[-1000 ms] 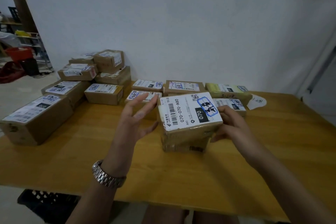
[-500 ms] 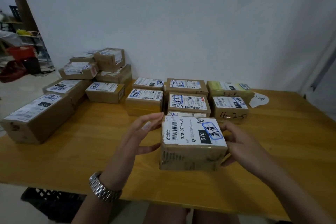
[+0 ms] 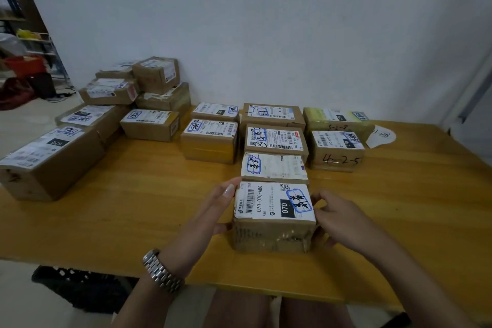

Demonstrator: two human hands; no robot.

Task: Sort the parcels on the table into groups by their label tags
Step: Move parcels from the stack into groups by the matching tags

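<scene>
Two hands are bracketing the 070 parcel (image 3: 274,202), which is sitting flat on the table (image 3: 133,208) at the near end of the middle column. Your left hand (image 3: 213,210) is lying at its nine o'clock side, fingers straight against the cardboard. Your right hand (image 3: 338,216) is curling round the three o'clock side, clasping it. At twelve o'clock the white-labelled parcel (image 3: 274,166) is lying just beside it, possibly touching. In squaring it up, you are best pressing evenly from both sides, aligning its edges with that neighbour and leaving the label facing up. Be watching the 4-2-5 parcel (image 3: 336,149) at one o'clock, so you are not blurring the two groups together.
</scene>
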